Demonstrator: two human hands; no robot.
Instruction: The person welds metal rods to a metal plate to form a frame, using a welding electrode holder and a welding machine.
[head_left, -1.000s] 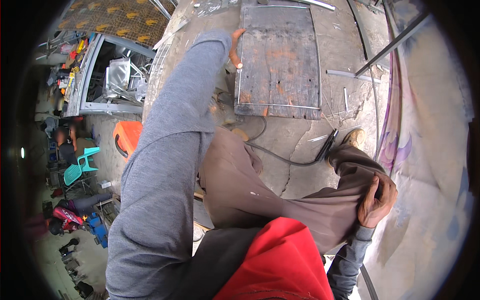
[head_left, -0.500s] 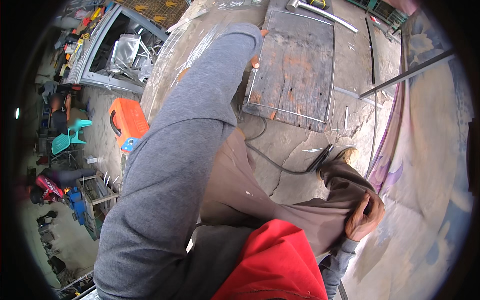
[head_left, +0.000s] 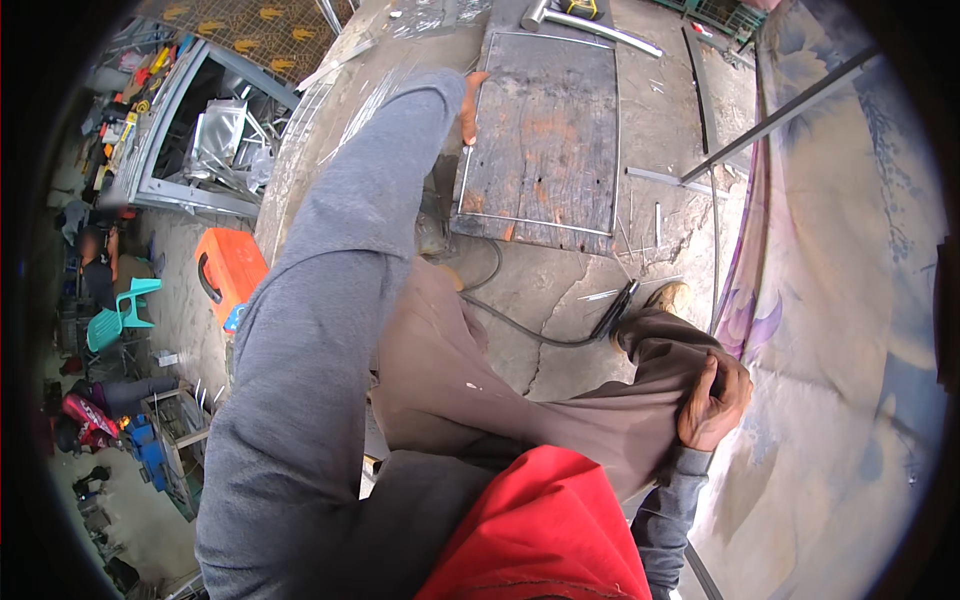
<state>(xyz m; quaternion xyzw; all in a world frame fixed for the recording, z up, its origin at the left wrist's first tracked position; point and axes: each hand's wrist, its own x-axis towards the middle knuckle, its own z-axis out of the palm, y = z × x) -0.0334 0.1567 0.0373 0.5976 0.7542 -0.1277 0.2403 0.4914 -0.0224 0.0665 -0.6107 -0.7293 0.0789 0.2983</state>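
A thin metal rod frame (head_left: 617,130) lies on a worn wooden board (head_left: 545,130) on the concrete floor. My left hand (head_left: 470,108) is at the board's left edge. Its thumb and a finger are spread apart along the frame's left side, the thumb tip touching the rod there. The grey sleeve hides the rest of that hand. My right hand (head_left: 715,402) rests on my bent right knee, holding nothing, its thumb apart from the curled fingers. A black-handled tool on a cable (head_left: 612,310) lies beside my right shoe (head_left: 668,297).
Beyond the board lies a hammer (head_left: 590,28). An orange case (head_left: 232,268) stands left of my arm, and a metal-framed bin (head_left: 205,195) of scrap lies farther off. A metal bar (head_left: 780,115) slants by the hanging cloth (head_left: 850,300). Other people work at far left.
The view has shifted, so the scene sits farther left. My left hand has slid slightly toward me along the frame's left side. My right hand stays on the knee.
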